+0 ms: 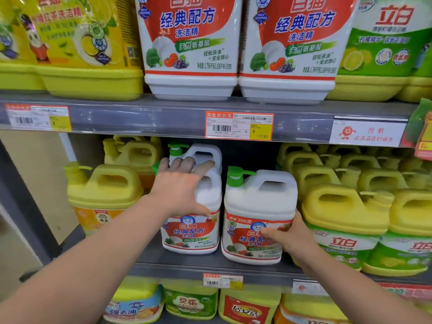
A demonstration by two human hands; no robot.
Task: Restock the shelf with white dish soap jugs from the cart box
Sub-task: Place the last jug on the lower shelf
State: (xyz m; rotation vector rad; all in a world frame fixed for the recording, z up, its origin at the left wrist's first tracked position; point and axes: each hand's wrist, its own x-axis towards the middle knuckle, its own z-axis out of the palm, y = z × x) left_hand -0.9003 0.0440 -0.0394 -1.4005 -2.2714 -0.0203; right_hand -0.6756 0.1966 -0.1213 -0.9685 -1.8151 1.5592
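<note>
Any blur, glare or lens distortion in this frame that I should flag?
Head view: wide-angle bowing of the shelf edge; left hand fingertips motion-blurred over the white jug; yellow jugs at right soft and smeared; price tag sleeve shows mild glare; the back of the shelf is dark.

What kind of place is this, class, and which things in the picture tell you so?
Most likely a supermarket cleaning aisle: shelf edges carry a barcoded price tag, and rows of identical dish soap jugs, white and yellow, face outward.
</note>
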